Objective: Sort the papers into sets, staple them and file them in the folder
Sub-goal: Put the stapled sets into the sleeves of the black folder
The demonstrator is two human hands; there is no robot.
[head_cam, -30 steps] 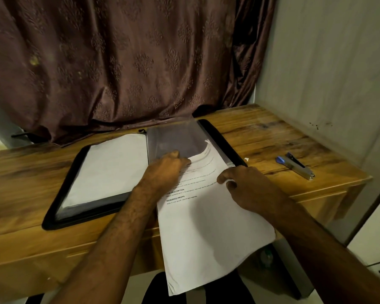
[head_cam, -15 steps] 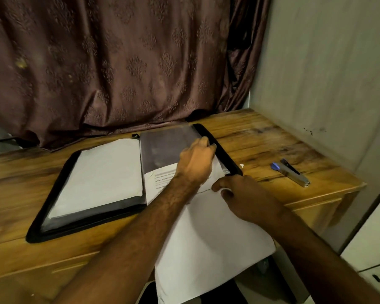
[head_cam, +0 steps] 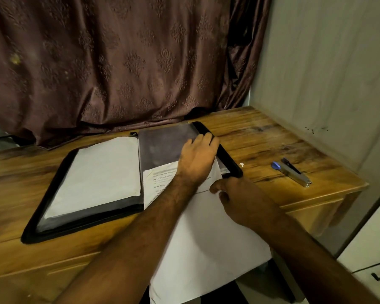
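The open folder (head_cam: 53, 202) is lying on the bench (head_cam: 261, 137); a paper set (head_cam: 206, 238) is sitting half in its right sleeve, overhanging the folder's near edge. The left hand (head_cam: 195, 163) is pressing the sleeve with relaxed fingers; the right hand's (head_cam: 239, 200) grip is pinching the paper. A stapler (head_cam: 292, 172) is lying right of the folder

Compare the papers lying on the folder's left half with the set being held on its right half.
The left papers lie flat wholly within the folder, untouched; the held set hangs past the desk edge, under the left hand and pinched by the right hand. The left papers show a blank face; the held set shows printed text. Both are white.
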